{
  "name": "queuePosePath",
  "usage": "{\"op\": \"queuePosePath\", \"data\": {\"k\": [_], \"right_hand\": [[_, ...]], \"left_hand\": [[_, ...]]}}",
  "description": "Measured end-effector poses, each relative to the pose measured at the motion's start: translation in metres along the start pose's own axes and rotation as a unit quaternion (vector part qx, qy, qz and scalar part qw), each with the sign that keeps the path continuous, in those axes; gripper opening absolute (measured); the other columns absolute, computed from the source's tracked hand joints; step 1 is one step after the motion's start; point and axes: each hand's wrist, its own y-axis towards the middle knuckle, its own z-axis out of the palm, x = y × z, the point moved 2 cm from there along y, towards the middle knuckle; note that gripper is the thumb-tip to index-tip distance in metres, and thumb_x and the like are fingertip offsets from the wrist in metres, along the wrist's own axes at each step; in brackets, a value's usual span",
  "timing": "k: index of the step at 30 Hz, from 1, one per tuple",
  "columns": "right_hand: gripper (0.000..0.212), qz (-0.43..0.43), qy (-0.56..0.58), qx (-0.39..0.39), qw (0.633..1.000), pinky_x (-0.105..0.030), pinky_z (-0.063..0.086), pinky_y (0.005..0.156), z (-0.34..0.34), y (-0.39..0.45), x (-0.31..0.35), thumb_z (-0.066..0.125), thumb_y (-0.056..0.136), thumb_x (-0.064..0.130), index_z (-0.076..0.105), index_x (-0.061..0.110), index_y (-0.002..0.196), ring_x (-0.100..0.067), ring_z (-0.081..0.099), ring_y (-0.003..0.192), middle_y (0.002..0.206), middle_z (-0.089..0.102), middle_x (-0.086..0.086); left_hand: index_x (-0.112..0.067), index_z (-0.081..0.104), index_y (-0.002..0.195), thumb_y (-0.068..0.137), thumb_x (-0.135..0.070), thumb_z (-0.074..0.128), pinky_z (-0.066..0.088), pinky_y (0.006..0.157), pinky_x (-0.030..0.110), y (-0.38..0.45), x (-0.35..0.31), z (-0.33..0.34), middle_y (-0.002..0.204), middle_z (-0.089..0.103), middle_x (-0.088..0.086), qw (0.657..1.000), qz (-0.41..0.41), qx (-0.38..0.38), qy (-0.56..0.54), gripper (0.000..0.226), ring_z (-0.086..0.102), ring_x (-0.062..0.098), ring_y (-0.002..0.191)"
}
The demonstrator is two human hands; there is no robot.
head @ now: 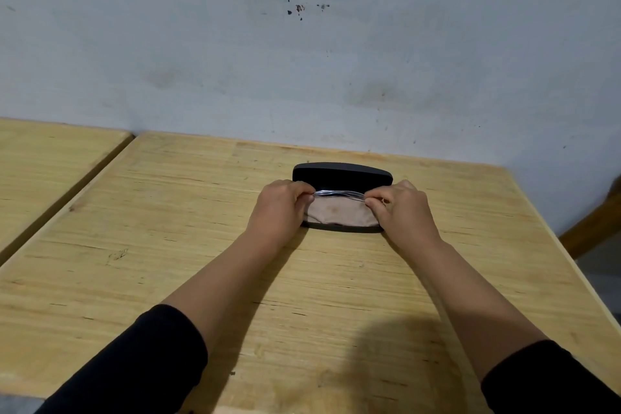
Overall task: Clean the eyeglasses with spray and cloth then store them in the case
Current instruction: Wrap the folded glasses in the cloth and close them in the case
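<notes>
Fingers [307, 193] of both hands pinch the folded eyeglasses [339, 193] at either end, over the open case [342, 178].

Left hand [280, 208] and right hand [400, 208] flank the case, hiding its ends; thin silvery frame spans between them. Black lid stands up behind; a beige cloth [341, 215] fills the case's near half. Case sits toward the far edge of the wooden worktop [168, 212], grey wall [302, 60] beyond it.

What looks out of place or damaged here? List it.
Nothing on the table looks askew, spilled or damaged. The black case lies open, a beige cloth lining it, and the left hand and right hand hold the eyeglasses level over it. Only the wall behind is chipped and stained.
</notes>
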Motion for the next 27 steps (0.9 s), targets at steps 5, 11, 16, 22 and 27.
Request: {"op": "queuePosePath", "data": {"k": [5, 11, 16, 22, 27], "right_hand": [[0.015, -0.003, -0.011, 0.006, 1.000, -0.023, 0.035, 0.075, -0.001, -0.001, 0.001, 0.060, 0.087, 0.016, 0.073, 0.012, 0.094, -0.020, 0.054, 0.094, 0.087, 0.071, -0.004], [0.015, 0.006, -0.005, 0.006, 1.000, -0.023, 0.035, 0.074, -0.003, -0.001, 0.006, 0.062, 0.086, 0.016, 0.073, 0.011, 0.095, -0.023, 0.054, 0.093, 0.087, 0.071, -0.006], [0.022, 0.049, 0.026, -0.010, 0.998, -0.020, 0.034, 0.078, -0.005, -0.008, 0.004, 0.065, 0.084, 0.020, 0.071, 0.012, 0.103, -0.015, 0.051, 0.088, 0.082, 0.059, -0.001], [0.010, 0.111, 0.125, -0.155, 0.974, -0.027, 0.048, 0.075, -0.016, -0.014, -0.008, 0.069, 0.080, 0.021, 0.073, 0.017, 0.088, -0.012, 0.058, 0.077, 0.083, 0.067, 0.003], [0.025, 0.158, 0.192, -0.136, 0.959, -0.004, 0.042, 0.072, -0.026, 0.003, -0.010, 0.064, 0.085, 0.022, 0.068, 0.017, 0.109, -0.005, 0.059, 0.087, 0.101, 0.066, 0.009]], "left_hand": [[-0.009, 0.068, 0.104, 0.089, -0.015, 0.057, 0.038, 0.073, 0.021, 0.001, 0.002, 0.002, 0.092, 0.070, 0.010, 1.000, -0.005, 0.011, 0.008, 0.019, 0.060, 0.025, 0.087], [-0.011, 0.069, 0.104, 0.089, -0.017, 0.059, 0.042, 0.077, 0.021, 0.001, 0.002, 0.001, 0.094, 0.072, 0.010, 1.000, -0.027, 0.015, -0.005, 0.019, 0.063, 0.023, 0.087], [-0.015, 0.070, 0.107, 0.084, -0.024, 0.066, 0.035, 0.080, 0.006, -0.004, 0.002, -0.006, 0.100, 0.073, 0.008, 0.996, -0.069, -0.004, -0.051, 0.024, 0.065, 0.016, 0.090], [-0.020, 0.066, 0.111, 0.077, -0.036, 0.071, 0.040, 0.082, 0.019, -0.019, 0.010, -0.017, 0.097, 0.070, 0.002, 0.985, -0.139, -0.061, -0.080, 0.037, 0.056, 0.007, 0.078], [-0.017, 0.054, 0.128, 0.066, -0.041, 0.078, 0.041, 0.090, 0.018, -0.025, 0.017, -0.012, 0.114, 0.067, 0.003, 0.973, -0.192, 0.022, -0.126, 0.071, 0.060, 0.008, 0.095]]}}
